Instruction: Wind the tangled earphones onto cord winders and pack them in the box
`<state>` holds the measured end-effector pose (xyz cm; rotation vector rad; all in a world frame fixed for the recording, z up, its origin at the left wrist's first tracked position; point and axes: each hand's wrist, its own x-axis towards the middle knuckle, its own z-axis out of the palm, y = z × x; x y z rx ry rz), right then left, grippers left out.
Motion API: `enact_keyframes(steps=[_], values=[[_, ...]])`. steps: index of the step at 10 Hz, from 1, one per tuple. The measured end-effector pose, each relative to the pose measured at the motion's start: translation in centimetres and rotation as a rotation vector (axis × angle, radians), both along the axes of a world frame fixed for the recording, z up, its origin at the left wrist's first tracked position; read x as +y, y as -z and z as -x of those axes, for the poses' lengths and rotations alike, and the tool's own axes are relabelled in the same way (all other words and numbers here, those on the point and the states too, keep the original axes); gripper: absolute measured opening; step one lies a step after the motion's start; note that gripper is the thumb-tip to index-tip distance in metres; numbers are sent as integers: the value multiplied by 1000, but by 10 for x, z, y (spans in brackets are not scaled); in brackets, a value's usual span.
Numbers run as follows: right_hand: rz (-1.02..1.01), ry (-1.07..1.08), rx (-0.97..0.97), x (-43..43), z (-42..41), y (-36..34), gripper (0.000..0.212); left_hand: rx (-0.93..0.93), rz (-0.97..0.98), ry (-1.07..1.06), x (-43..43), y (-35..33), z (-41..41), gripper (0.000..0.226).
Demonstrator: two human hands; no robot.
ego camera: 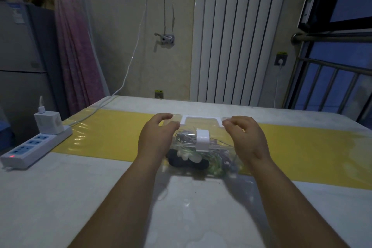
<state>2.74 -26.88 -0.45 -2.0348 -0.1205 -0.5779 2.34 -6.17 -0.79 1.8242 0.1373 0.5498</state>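
**A:** Starting left: the left hand (155, 137) sits at nine o'clock of the clear plastic box (201, 175), fingers and thumb curved into a loose C.

**B:** Has it got hold of anything?

**A:** Can't tell. The lid is see-through, so its edge may or may not be in that gap.

**B:** And the goods?

**A:** The tangled coloured earphones (213, 159) are all inside the box, between the wrists, under the white plastic clasp (203, 140). The flat white handle (201, 117) lies at twelve o'clock.

**B:** The right side?

**A:** The right hand (245, 137) is at three o'clock, fingertips bunched near the handle's end. Contact is unclear.

**B:** So which step is this?

**A:** I'd say opening up, with no winding begun. Next, that clasp needs releasing and the lid lifting.
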Motion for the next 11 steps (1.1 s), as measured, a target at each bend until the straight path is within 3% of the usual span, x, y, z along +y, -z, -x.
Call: enact_keyframes(steps=[1, 3, 5, 8, 9, 10, 11], values=[[-139, 9, 71, 0, -3, 4, 33, -1, 53, -14, -3, 2, 1, 38], [-168, 71, 58, 2, -2, 7, 32, -52, 31, -60, -7, 5, 3, 39], [-65, 134, 72, 2, -1, 0, 31, -44, -40, -108, -8, 5, 4, 38], [0, 178, 86, 4, 11, -9, 31, 2, -27, 25, 4, -2, 11, 38], [143, 205, 51, 4, 16, -14, 34, -2, -84, -1, 8, -3, 15, 33], [216, 188, -35, 4, 24, -21, 36, -55, -140, -52, 11, -9, 23, 28], [160, 140, -109, 7, 32, -34, 34, -175, -147, -56, 9, -25, 31, 27]])
